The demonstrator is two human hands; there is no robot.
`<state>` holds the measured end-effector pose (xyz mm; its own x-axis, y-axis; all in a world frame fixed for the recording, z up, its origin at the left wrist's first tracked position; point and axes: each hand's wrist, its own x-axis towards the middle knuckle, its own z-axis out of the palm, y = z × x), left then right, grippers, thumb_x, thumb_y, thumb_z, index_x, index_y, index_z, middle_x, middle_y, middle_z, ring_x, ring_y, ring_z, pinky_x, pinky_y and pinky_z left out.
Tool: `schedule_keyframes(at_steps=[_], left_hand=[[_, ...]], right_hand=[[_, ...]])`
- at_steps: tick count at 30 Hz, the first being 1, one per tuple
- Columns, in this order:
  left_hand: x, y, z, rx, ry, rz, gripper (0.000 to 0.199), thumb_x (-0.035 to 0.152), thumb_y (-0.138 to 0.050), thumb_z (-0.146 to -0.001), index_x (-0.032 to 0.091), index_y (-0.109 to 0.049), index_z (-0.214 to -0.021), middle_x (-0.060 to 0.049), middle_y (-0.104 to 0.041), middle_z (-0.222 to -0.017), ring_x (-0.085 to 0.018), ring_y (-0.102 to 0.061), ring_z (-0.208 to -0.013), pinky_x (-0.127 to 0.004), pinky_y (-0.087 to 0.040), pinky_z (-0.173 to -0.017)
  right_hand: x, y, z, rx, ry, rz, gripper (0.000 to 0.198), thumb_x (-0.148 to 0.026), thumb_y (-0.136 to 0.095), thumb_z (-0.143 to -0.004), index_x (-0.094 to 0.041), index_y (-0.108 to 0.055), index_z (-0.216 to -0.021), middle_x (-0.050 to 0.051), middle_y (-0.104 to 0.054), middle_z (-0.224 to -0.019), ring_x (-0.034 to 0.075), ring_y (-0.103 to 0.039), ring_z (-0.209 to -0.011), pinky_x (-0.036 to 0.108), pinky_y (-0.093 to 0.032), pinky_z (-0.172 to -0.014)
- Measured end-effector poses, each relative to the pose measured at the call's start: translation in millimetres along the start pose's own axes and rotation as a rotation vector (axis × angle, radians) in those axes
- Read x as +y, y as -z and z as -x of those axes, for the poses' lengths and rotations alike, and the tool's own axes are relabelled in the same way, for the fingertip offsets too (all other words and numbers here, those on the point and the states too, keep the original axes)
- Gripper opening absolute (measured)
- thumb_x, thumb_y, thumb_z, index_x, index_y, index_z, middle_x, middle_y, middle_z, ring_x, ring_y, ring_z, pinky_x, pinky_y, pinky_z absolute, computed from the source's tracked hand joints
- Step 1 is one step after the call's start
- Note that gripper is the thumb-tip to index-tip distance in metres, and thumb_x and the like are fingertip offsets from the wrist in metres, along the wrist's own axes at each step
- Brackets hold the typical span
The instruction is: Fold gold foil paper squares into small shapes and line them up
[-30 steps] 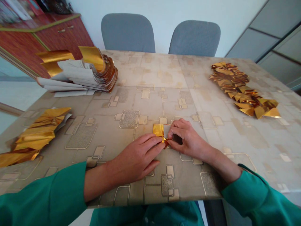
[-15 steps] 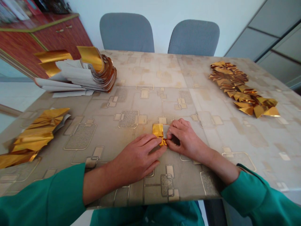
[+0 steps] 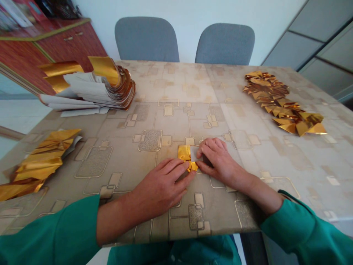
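A small sheet of gold foil paper (image 3: 184, 152), partly folded and with a white patch showing on its right, lies on the table in front of me. My left hand (image 3: 165, 182) keeps it down, its thumb and fingers closed on the crinkled lower fold. From the right, my right hand (image 3: 219, 162) has its thumb tip at the end of that fold. Its other fingers are curled, with the index finger close to the white patch. Part of the paper is hidden under my left fingers.
A patterned cloth covers the table (image 3: 176, 121). A thick curled stack of gold and white paper (image 3: 96, 88) stands at the back left. Nearer lie creased gold sheets (image 3: 46, 158). A row of folded gold pieces (image 3: 281, 99) lies at right. Two grey chairs (image 3: 146, 38) stand beyond.
My right fingertips have shifted slightly outward and the index finger has lifted a little from the thumb. The lower gold fold now spreads wider to the right. My left hand stays on the paper.
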<state>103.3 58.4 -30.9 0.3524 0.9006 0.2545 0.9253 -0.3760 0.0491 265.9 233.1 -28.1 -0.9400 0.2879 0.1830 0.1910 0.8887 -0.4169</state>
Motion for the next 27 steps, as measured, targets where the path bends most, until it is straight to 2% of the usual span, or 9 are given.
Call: schedule_keyframes(at_steps=[3, 6, 10, 14, 21, 23, 25, 27], left_hand=[[0, 0, 1, -0.008, 0.009, -0.016, 0.035, 0.027, -0.049, -0.099, 0.015, -0.057, -0.13, -0.012, -0.06, -0.128, -0.028, -0.054, -0.12, -0.044, -0.046, -0.104], [1, -1, 0, -0.006, 0.023, -0.024, 0.033, 0.027, -0.048, -0.099, 0.016, -0.058, -0.13, -0.012, -0.059, -0.129, -0.028, -0.054, -0.12, -0.045, -0.047, -0.103], [1, -2, 0, -0.002, 0.024, -0.016, 0.034, 0.026, -0.049, -0.099, 0.015, -0.058, -0.13, -0.012, -0.06, -0.126, -0.028, -0.054, -0.12, -0.044, -0.047, -0.103], [2, -2, 0, 0.008, 0.02, -0.019, 0.033, 0.025, -0.049, -0.098, 0.015, -0.058, -0.128, -0.013, -0.061, -0.121, -0.028, -0.054, -0.119, -0.045, -0.046, -0.104], [1, -2, 2, 0.011, 0.026, 0.006, 0.033, 0.028, -0.047, -0.1, 0.015, -0.057, -0.129, -0.012, -0.059, -0.126, -0.027, -0.052, -0.122, -0.046, -0.042, -0.107], [1, -2, 2, 0.0, 0.03, 0.016, 0.034, 0.03, -0.049, -0.1, 0.016, -0.056, -0.13, -0.012, -0.059, -0.128, -0.027, -0.052, -0.123, -0.047, -0.041, -0.109], [0, -1, 1, -0.007, 0.033, 0.023, 0.034, 0.03, -0.051, -0.099, 0.018, -0.056, -0.131, -0.011, -0.058, -0.131, -0.027, -0.052, -0.123, -0.048, -0.039, -0.111], [0, 0, 0, -0.004, 0.033, 0.031, 0.034, 0.03, -0.054, -0.098, 0.018, -0.057, -0.129, -0.011, -0.059, -0.13, -0.026, -0.053, -0.122, -0.047, -0.039, -0.111]], right_hand=[[9, 4, 2, 0.002, 0.007, -0.014, 0.009, -0.023, -0.059, -0.091, -0.022, -0.053, -0.097, 0.007, -0.056, -0.111, 0.025, -0.046, -0.104, 0.043, -0.034, -0.096], [13, 8, 2, 0.026, 0.022, -0.039, 0.011, -0.019, -0.056, -0.092, -0.023, -0.051, -0.102, 0.008, -0.057, -0.117, 0.025, -0.047, -0.109, 0.044, -0.034, -0.096], [1, 5, -1, 0.074, 0.044, -0.084, 0.015, -0.029, -0.058, -0.094, -0.024, -0.052, -0.107, 0.006, -0.059, -0.112, 0.024, -0.049, -0.107, 0.042, -0.037, -0.093], [-10, -7, -3, 0.044, 0.028, -0.063, 0.018, -0.034, -0.06, -0.094, -0.023, -0.052, -0.105, 0.007, -0.059, -0.112, 0.025, -0.048, -0.106, 0.043, -0.036, -0.094], [5, -7, -1, 0.047, 0.025, -0.054, 0.02, -0.034, -0.063, -0.092, -0.023, -0.053, -0.106, 0.007, -0.059, -0.113, 0.025, -0.048, -0.107, 0.042, -0.034, -0.095], [7, -3, -1, 0.064, 0.028, -0.042, 0.015, -0.031, -0.063, -0.092, -0.023, -0.055, -0.103, 0.006, -0.06, -0.111, 0.024, -0.048, -0.104, 0.041, -0.034, -0.093], [4, 0, -1, 0.107, 0.062, -0.019, 0.007, -0.029, -0.061, -0.094, -0.023, -0.059, -0.097, 0.005, -0.063, -0.105, 0.023, -0.049, -0.1, 0.039, -0.033, -0.089], [-1, 2, -2, 0.114, 0.148, -0.012, 0.011, -0.031, -0.057, -0.097, -0.024, -0.063, -0.092, 0.004, -0.065, -0.097, 0.021, -0.05, -0.095, 0.038, -0.032, -0.086]])
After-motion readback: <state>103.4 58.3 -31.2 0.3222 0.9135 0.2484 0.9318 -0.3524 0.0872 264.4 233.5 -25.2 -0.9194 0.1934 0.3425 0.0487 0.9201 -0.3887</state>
